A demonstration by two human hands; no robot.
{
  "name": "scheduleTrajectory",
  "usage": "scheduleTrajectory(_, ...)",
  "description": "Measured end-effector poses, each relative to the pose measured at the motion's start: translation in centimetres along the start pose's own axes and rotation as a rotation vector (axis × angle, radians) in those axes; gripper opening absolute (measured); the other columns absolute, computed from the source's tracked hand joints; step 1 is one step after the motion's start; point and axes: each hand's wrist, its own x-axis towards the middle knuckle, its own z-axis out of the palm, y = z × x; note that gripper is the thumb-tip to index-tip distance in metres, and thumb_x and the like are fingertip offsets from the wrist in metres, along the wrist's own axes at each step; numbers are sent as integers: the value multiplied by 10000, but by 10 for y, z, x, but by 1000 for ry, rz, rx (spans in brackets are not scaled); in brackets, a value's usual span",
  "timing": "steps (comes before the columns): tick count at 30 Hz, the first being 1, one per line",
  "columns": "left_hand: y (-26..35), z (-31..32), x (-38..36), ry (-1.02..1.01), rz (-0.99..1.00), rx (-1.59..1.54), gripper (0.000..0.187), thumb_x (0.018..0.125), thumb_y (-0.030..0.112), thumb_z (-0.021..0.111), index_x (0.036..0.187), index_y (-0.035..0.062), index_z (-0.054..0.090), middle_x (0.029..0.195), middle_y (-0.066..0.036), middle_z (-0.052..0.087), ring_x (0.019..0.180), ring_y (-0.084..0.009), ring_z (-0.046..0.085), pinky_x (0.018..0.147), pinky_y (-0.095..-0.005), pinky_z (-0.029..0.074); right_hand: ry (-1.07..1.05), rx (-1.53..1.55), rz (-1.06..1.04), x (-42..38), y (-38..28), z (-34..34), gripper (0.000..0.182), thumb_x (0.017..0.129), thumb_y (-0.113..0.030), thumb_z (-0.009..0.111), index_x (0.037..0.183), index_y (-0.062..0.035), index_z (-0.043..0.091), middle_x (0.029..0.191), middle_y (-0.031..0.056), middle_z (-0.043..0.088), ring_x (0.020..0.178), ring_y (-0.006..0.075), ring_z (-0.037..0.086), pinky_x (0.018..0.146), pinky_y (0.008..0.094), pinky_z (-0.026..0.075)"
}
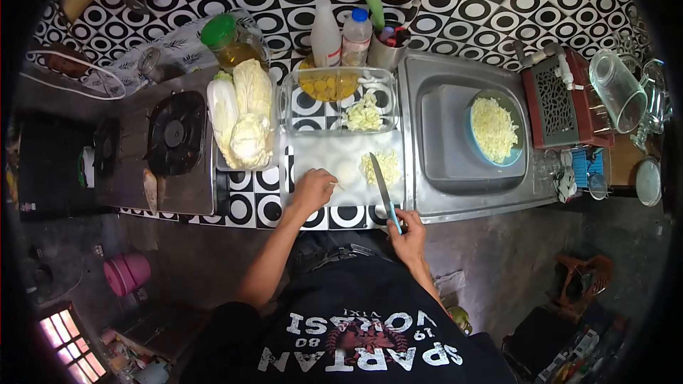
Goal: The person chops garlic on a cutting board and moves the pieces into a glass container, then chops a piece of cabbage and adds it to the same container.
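Note:
My right hand [408, 233] is wrapped round the blue handle of a knife [381, 183], whose blade points away from me over the right part of a pale cutting board [313, 148]. Chopped pale pieces [388, 165] lie under and beside the blade. My left hand [314, 189] is over the board's left part, fingers bent together near a small pale bit; whether they hold it is too small to tell. A whitish round piece [346, 172] rests between my hands. Behind the board, a clear glass dish [287, 103] holds more chopped pieces [363, 113] and orange slices [327, 85].
Cabbages [245, 117] fill a container at the left, beside a stove [175, 134]. At the right, a bowl of shredded vegetable [494, 130] sits in the sink [445, 186]. Bottles [326, 34] and a utensil cup [386, 51] stand behind the dish.

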Motion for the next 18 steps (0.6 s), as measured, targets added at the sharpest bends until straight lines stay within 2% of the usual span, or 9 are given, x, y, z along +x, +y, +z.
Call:
scheduleTrajectory(1,-1,2,-6,-96,-97,-35,189,718,99,623,896,95,686,919,-73,614,902,-272,547,823,-372,453,-14,59,100,-2,-7,5,230,765,-69,644,991,-27,642,768,92,538,634,189,579,565,292,467)
scheduleTrajectory(5,6,-3,-17,-129,-125,32,271,686,180,659,948,116,681,1019,-34,576,996,-237,501,882,-367,414,-63,43,80,-9,-17,22,259,771,-79,636,1025,-30,627,795,114,551,674,211,607,576,302,479)
scheduleTrajectory(10,13,-4,-12,-103,-24,64,324,687,193,672,1008,150,671,1029,-31,527,989,-235,475,862,-368,403,-89,11,73,-15,-7,39,278,766,-89,625,1037,-25,620,827,133,570,692,248,597,598,328,479)
scheduleTrajectory(12,9,5,-9,-112,41,88,228,717,190,668,939,142,690,936,-43,547,905,-252,503,817,-373,425,-90,-65,12,-16,-6,42,237,799,-44,620,1031,3,618,846,106,562,658,174,618,505,260,509)
scheduleTrajectory(13,6,9,-7,-112,48,85,228,717,190,668,939,142,690,936,-43,547,905,-252,503,817,-373,425,-83,-69,13,-16,-8,41,237,799,-44,620,1031,3,618,846,106,562,658,174,618,505,260,509)
scheduleTrajectory(15,3,14,-1,-142,50,109,135,746,162,651,869,131,697,848,-33,551,853,-250,511,777,-383,432,-82,-63,71,-16,-13,40,292,766,-78,613,1051,-15,610,852,162,581,724,289,597,630,362,485)
scheduleTrajectory(16,3,14,1,-146,58,107,135,746,162,651,869,131,697,848,-33,551,853,-250,511,777,-383,432,-74,-64,74,-16,-16,40,292,766,-78,613,1051,-15,610,852,162,581,724,289,597,630,362,485)
scheduleTrajectory(18,4,16,6,24,101,106,79,750,138,647,808,122,699,800,-24,554,811,-245,511,728,-375,442,-38,-18,42,-13,-19,40,304,767,-74,606,1064,-6,600,873,177,585,768,306,607,661,371,490)
